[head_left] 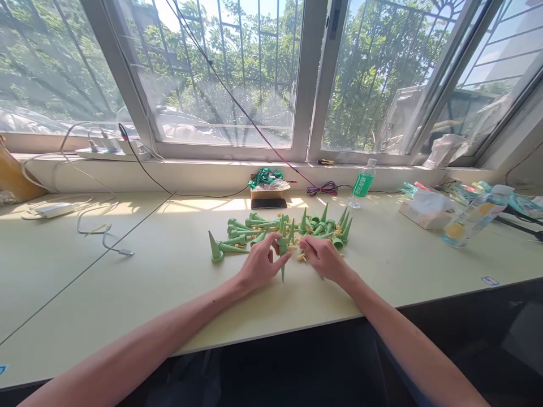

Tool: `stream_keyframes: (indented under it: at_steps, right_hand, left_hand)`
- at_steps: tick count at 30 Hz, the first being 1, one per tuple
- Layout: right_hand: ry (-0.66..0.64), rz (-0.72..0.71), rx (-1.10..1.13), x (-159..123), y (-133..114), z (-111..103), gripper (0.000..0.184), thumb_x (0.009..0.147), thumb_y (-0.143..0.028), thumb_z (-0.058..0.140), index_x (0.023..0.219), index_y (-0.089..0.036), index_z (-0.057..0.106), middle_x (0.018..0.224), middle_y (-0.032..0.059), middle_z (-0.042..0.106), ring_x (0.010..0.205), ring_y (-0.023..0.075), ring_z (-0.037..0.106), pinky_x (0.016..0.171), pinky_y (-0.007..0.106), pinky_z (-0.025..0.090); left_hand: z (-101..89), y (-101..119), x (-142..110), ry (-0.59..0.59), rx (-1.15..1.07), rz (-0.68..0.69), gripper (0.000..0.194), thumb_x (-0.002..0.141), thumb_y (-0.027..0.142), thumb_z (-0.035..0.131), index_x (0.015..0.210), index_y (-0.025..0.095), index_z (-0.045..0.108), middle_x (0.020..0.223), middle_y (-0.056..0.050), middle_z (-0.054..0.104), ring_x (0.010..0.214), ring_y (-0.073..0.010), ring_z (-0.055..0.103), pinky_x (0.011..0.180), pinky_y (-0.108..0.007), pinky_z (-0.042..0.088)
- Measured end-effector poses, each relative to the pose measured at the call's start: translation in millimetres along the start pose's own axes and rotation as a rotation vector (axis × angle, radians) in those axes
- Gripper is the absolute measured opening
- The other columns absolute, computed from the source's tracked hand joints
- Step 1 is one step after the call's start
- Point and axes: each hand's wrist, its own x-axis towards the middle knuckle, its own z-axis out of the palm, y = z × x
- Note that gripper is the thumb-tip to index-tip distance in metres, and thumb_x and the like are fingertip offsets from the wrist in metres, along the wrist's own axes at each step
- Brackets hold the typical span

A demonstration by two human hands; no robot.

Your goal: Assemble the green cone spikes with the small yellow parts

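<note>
My left hand (263, 263) grips a green watering spike (283, 270) between thumb and fingers, its point facing down over the table's near part. A small yellow plastic piece (292, 247) shows at the spike's side, between both hands. Just to the right, my right hand (324, 257) is closed with the fingers pinched together; what they hold is hidden. Behind the hands lies a loose pile of green spikes (246, 232) mixed with small yellow parts (302, 257). One green cone (215, 249) stands upright at the pile's left end.
A small box (266, 194) with green items stands by the window, a black flat object (268, 203) before it. A green-labelled bottle (363, 182), a tissue box (424, 213) and another bottle (475, 217) are on the right. Cables (102, 232) lie on the left.
</note>
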Motion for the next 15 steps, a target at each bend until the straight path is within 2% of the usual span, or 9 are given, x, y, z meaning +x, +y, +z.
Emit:
stream_keyframes:
  at_steps: [6, 10, 15]
  right_hand:
    - [0.076, 0.055, -0.058, 4, 4, -7, 0.036, 0.100, -0.037, 0.037, 0.069, -0.021, 0.044, 0.056, -0.0030, 0.040, 0.050, 0.0125, 0.034, 0.054, 0.024, 0.029]
    - [0.115, 0.079, -0.104, 8, 8, -20, 0.034, 0.099, -0.038, 0.040, 0.070, -0.021, 0.047, 0.054, -0.0041, 0.036, 0.049, 0.0124, 0.032, 0.054, 0.024, 0.028]
    - [0.137, 0.102, -0.177, 11, 14, -41, 0.034, 0.098, -0.038, 0.040, 0.071, -0.020, 0.051, 0.055, -0.0025, 0.042, 0.051, 0.0129, 0.036, 0.054, 0.024, 0.029]
  left_hand:
    - [-2.5, 2, 1, -0.050, 0.077, -0.048, 0.020, 0.086, 0.037, 0.062, 0.092, 0.020, 0.053, 0.057, 0.006, 0.056, 0.047, -0.0108, 0.048, 0.050, -0.023, 0.036]
    - [-3.4, 1, 1, -0.060, 0.143, -0.072, 0.018, 0.088, 0.035, 0.058, 0.081, 0.019, 0.055, 0.053, 0.005, 0.053, 0.048, -0.0122, 0.047, 0.051, -0.024, 0.034]
    - [-3.3, -2, 1, -0.076, 0.204, -0.099, 0.021, 0.090, 0.037, 0.054, 0.081, 0.018, 0.059, 0.052, 0.004, 0.053, 0.048, -0.0133, 0.047, 0.053, -0.025, 0.034]
